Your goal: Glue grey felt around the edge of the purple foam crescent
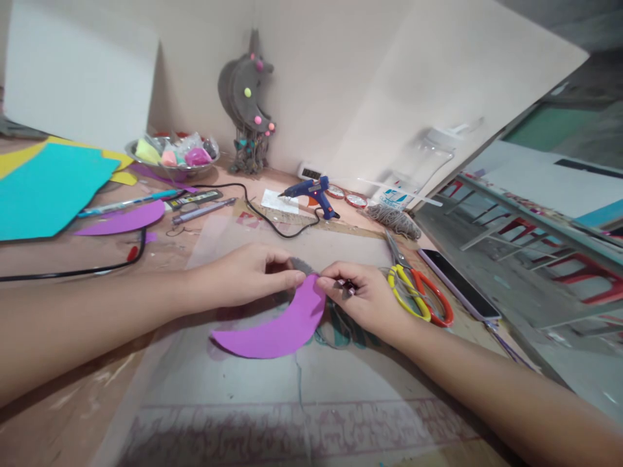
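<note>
the left arm is stretched in from the left edge, and the left hand (243,275) is held low with its thumb pointed right. the right arm is brought in from the lower right corner, and the right hand (367,301) is turned toward the left, fingertips set near fingertips. a flat purple crescent (285,327) is held between and below the hands, over the clear sheet (233,383) on the worktop (63,428); its edge is smooth, and its tapered end is pointed left. the left grip is closed to a pinch on a grey piece (302,264) at the crescent's upper end. the right grip is pinched on that upper end, with a small shiny thing (348,289), not clearly made out, among the fingers. scissors (411,292) are laid just beside the right hand.
</note>
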Demonstrator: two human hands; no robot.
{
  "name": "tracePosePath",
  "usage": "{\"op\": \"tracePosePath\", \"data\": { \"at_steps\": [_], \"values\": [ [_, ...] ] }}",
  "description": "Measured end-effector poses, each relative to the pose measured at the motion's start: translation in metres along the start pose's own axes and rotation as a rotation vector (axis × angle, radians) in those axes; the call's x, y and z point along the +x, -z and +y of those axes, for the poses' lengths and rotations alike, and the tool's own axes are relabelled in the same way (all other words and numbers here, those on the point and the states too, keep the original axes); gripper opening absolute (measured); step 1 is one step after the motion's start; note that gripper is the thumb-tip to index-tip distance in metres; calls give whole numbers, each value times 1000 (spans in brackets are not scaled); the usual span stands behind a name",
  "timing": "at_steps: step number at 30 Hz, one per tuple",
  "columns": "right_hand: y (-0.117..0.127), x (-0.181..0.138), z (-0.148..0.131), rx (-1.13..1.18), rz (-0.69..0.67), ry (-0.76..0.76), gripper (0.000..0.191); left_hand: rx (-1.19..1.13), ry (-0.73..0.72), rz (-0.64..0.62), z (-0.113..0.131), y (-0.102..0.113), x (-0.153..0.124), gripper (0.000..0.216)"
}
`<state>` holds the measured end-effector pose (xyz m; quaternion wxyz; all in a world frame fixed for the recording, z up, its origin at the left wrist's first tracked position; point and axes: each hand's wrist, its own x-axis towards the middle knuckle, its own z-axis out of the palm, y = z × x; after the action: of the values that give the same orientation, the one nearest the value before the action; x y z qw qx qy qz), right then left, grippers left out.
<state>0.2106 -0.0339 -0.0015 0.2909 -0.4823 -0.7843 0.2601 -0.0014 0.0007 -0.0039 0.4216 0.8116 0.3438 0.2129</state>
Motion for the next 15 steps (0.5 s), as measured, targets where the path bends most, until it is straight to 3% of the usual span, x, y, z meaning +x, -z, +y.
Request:
{"op": "tracePosePath", "data": {
  "at_steps": [15],
  "values": [
    [2,1,-2,-12,-16,-31,13,35,-25,-28,-2,0,1,22]
  ]
}}
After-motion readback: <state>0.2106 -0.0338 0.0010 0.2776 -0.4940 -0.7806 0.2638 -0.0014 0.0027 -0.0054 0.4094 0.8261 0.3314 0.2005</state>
